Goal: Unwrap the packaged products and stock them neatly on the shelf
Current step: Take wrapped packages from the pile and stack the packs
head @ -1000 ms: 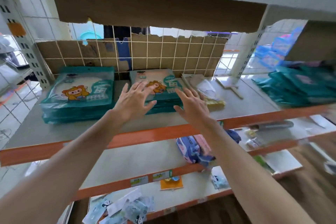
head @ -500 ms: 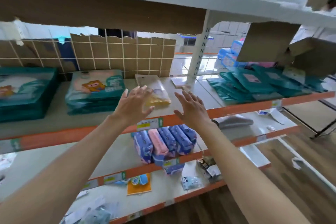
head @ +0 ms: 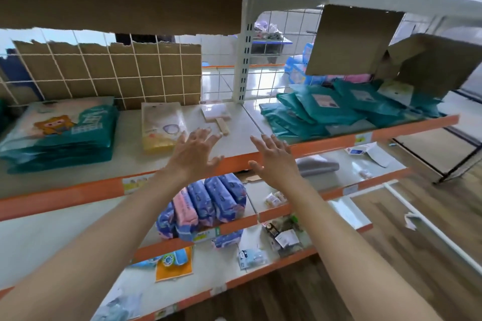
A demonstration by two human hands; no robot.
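Yellow pack (head: 159, 125) beside left hand (head: 194, 156); right hand (head: 273, 161) farther (hands spread).

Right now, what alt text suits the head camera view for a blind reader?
The left hand and right hand, open and empty, hover before an orange-edged shelf. A yellow packet and a stack of teal packs lie to the left; loose teal packs sprawl on the right.

Both hands are raised with spread fingers in front of the shelf (head: 234, 122), holding nothing. The left hand (head: 194, 155) is near a yellow packet (head: 160, 125). The right hand (head: 275, 157) is over the orange edge (head: 333, 141). A teal stack (head: 60, 133) lies on the left.
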